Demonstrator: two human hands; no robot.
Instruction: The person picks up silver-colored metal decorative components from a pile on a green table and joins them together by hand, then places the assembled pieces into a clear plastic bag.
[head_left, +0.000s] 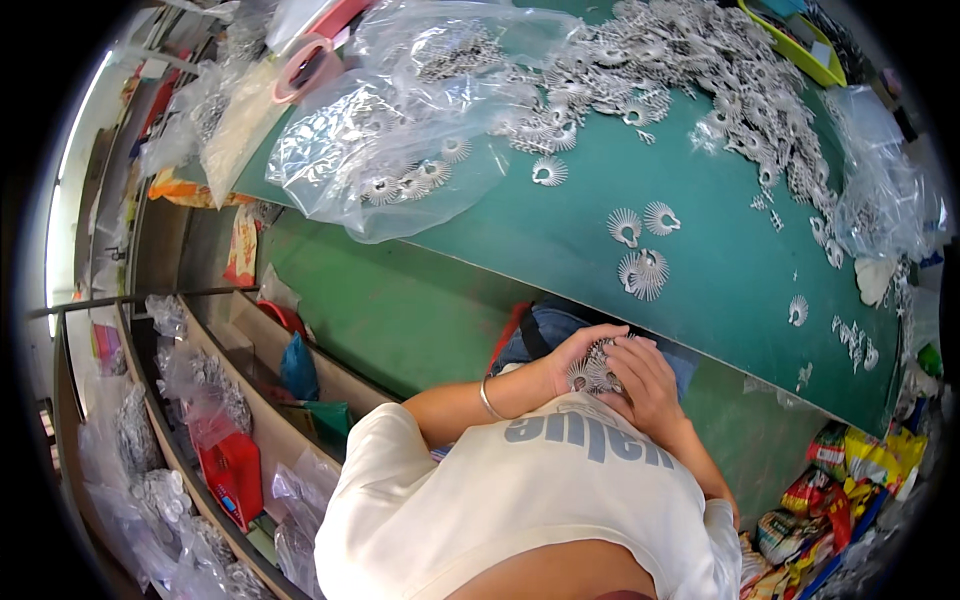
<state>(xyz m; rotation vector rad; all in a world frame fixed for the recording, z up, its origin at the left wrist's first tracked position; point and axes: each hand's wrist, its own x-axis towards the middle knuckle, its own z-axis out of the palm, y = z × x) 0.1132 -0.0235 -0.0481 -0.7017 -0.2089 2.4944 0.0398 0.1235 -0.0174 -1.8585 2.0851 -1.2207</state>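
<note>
Close to my chest, at the table's near edge, both hands cup a bunch of small silver fan-shaped metal pieces (594,370). My left hand (577,347), with a bangle at its wrist, wraps round the bunch from the left. Curled over it from the right is my right hand (648,380), its fingers partly covering the pieces. On the green table (500,235) just beyond lie a few loose fan-shaped pieces (643,273). A large heap of similar silver pieces (680,50) spreads along the far side.
A clear plastic bag (400,130) with more silver pieces lies at the far left of the table. Another clear bag (885,180) is at the right edge. Shelving with bagged parts and a red scale-like device (230,475) stands left. Colourful packages (815,510) are piled lower right.
</note>
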